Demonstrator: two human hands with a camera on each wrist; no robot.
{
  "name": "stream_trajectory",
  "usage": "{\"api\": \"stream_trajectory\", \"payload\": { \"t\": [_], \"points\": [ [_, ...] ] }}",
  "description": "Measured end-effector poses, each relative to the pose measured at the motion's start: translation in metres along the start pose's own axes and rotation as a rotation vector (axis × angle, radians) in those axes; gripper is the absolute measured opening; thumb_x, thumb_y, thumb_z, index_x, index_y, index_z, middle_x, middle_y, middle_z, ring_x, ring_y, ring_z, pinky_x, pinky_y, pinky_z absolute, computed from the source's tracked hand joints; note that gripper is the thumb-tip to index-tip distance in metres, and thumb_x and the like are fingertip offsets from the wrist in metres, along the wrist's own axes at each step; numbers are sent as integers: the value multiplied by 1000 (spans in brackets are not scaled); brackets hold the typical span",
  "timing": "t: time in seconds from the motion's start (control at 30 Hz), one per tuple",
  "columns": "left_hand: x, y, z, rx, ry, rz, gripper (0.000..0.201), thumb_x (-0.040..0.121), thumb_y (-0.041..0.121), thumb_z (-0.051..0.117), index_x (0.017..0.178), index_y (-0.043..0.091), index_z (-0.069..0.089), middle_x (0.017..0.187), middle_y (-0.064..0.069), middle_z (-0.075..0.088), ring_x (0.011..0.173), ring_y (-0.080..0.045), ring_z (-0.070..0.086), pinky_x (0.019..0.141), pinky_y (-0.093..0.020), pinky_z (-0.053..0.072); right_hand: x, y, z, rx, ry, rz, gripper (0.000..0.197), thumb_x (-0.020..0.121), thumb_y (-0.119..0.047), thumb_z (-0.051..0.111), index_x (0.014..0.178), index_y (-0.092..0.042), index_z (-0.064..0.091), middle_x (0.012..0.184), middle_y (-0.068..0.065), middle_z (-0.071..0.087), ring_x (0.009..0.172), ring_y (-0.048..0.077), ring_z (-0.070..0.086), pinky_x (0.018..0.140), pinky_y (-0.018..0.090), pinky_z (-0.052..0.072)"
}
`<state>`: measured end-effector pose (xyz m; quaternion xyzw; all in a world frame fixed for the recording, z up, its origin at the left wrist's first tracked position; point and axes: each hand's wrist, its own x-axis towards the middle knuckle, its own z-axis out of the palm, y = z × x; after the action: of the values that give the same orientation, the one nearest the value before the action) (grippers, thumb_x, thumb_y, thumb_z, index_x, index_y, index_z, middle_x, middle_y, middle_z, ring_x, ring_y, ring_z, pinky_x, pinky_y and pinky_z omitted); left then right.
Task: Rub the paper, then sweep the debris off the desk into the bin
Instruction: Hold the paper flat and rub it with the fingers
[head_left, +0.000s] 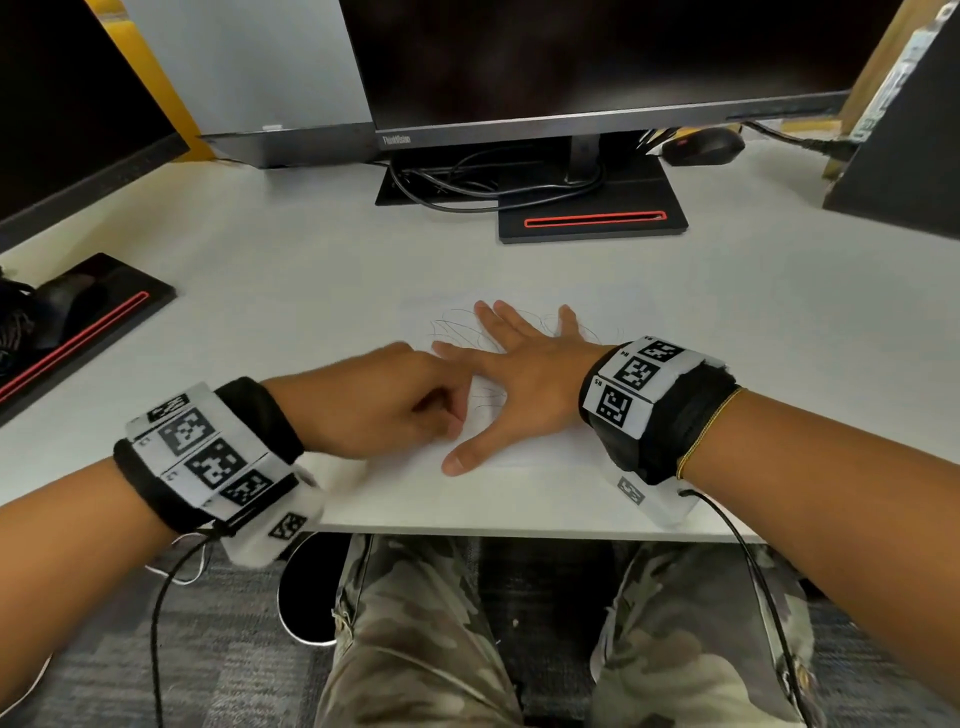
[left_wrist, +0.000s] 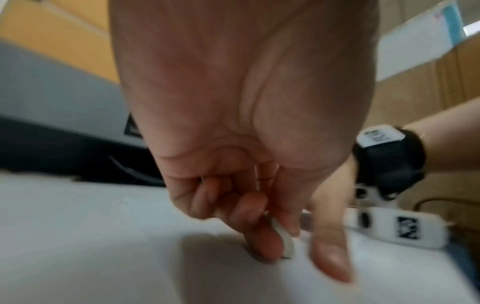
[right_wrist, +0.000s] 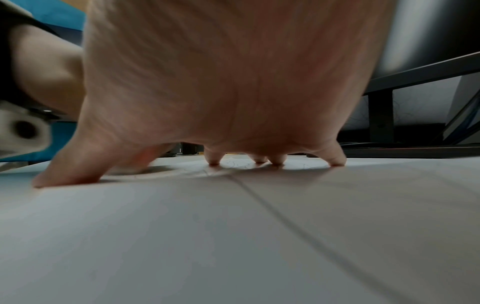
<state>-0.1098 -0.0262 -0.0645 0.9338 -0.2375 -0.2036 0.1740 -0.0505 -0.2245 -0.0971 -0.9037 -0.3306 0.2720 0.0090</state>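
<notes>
The left grip (head_left: 395, 400) pinches a white eraser (left_wrist: 284, 240) against the scribbled paper (head_left: 483, 400), while the right grip (head_left: 524, 374), fingers (head_left: 498, 317) straight and spread, presses it onto the counter (head_left: 311, 249).

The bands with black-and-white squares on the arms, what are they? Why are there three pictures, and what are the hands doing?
There is no machine here: these are a person's two hands. The bands sit on the wrists, and each wrist also wears a small camera. The big picture comes from a camera on the person's head, looking down at a white desk. The other two pictures come from the wrist cameras, so each shows its own hand from very close, which looks odd. On the desk lies a sheet of paper with thin dark scribbles, in front of a dark monitor. The right hand lies flat with its fingers spread, pressing the paper down. The left hand pinches a small white eraser between thumb and fingers, and its end seems to touch the paper.
</notes>
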Motion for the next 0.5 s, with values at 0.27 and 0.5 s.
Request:
{"api": "stream_trajectory", "payload": {
  "t": [0.27,0.5],
  "points": [
    [2,0,2,13,17,7,14,97,22,66,88,32,65,72,20,66,69,-3,61,63,-15,42,2,0,0,-1,-6,2,135,56,-108,56,158,-61,-19,170,-2,-39,155,20,-39,116,77,-18],
    [5,-1,-1,59,98,-32,14,97,23,64,88,33,64,73,13,67,72,-4,61,67,-21,46,3,0,0,-2,5,1,135,56,-107,56,159,-60,-17,170,-1,-38,156,21,-37,117,78,-17]
  ]
}}
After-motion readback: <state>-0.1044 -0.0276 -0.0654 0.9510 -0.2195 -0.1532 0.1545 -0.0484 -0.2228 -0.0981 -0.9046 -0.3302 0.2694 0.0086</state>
